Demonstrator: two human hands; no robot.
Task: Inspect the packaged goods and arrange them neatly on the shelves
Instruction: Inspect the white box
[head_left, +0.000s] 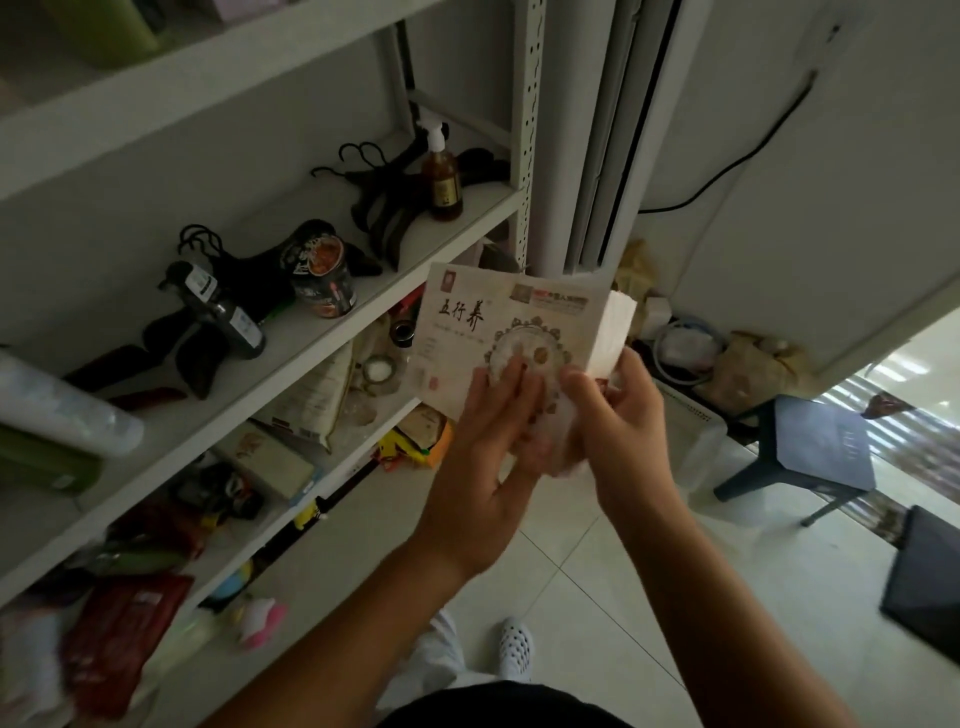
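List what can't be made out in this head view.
Head view only:
- cream packet, lower edge: covered by the left hand and right hand.
- Its small print: too small to read.
- Its bottom corner between the hands: motion-blurred.
- red pouch, bottom left: blurred, label illegible.
- green container, top shelf: cut off by the frame edge.

To my left stands a white metal shelving unit (322, 353), its boards slanting across my view and its perforated upright (532, 130) rising at the near corner. Just beside that upright is a tall white floor-standing air conditioner (597, 130). Behind it runs a plain white wall (857, 208), with a black cable (727, 169) looping down it. Under me the floor (597, 571) is pale glossy tile with thin grout lines. A dark plastic stool (815, 452) stands on it to my right. Beyond the stool, bright light (893, 374) falls across the floor, while the shelves sit in dim shade.
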